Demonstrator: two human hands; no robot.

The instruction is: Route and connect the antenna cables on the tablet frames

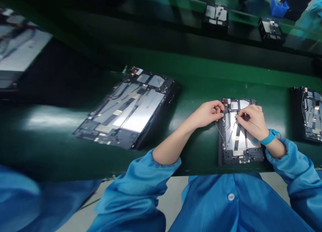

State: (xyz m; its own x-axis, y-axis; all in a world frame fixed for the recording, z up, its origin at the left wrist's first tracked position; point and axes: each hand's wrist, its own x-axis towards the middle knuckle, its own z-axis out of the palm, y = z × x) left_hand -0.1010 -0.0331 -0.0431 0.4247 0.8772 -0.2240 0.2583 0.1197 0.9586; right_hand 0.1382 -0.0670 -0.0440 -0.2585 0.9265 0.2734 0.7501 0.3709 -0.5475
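Note:
An opened tablet (230, 134) lies in front of me, its metal plates, dark ribbon strips and circuit boards uncovered. My left hand (210, 114) is at its upper left edge, thumb and fingertips pinched together. A thin grey cable (220, 133) loops down the tablet's left side, and its upper end runs into those fingers. Over the upper middle of the tablet, my right hand (253, 120) is closed in a pinch, with the fingertips close to the metal plate. Whatever small thing it grips is too small to make out. A blue band (270, 137) circles the right wrist.
Similar opened units sit to the left (143, 104), at the right edge (313, 114) and at the far left. Two more units (215, 15) stand on the raised ledge behind, near a blue bin (279, 8). A blue sleeve (17, 198) shows at lower left.

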